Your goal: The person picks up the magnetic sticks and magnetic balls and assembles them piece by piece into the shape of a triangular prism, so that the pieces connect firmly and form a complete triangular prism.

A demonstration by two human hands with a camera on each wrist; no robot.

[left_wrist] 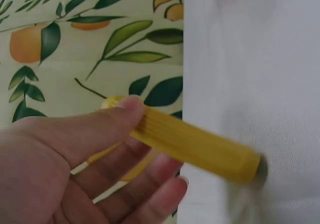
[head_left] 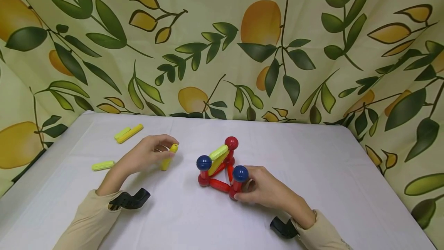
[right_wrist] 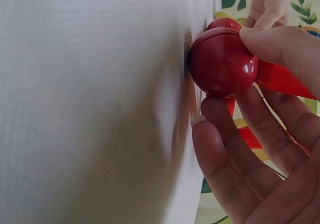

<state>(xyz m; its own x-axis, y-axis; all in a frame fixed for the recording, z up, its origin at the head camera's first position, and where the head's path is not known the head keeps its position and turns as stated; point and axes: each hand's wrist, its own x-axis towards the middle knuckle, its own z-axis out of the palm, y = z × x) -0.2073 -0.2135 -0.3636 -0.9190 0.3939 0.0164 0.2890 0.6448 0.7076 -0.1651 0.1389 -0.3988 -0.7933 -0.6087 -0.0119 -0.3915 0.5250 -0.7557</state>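
Observation:
My left hand (head_left: 145, 153) pinches a yellow magnetic building stick (left_wrist: 195, 146) between thumb and fingers. The stick stands slightly tilted, its lower end close to the table. To its right is a small frame of sticks and balls: red sticks (head_left: 219, 185) make a triangular base, with upright red sticks at the corners. Blue balls (head_left: 204, 163) top the two front uprights and a red ball (head_left: 231, 142) the back one. A light yellow-green stick (head_left: 218, 152) slopes between two top balls, a yellow one beneath it. My right hand (head_left: 265, 188) holds the front right corner by its red bottom ball (right_wrist: 220, 64).
At the back left, a yellow stick (head_left: 130, 134) and a yellow-green stick (head_left: 122, 133) lie side by side. Another yellow-green stick (head_left: 103, 165) lies beyond my left forearm. A white cloth covers the table (head_left: 305, 153); a fruit-patterned curtain (head_left: 215, 68) hangs behind it.

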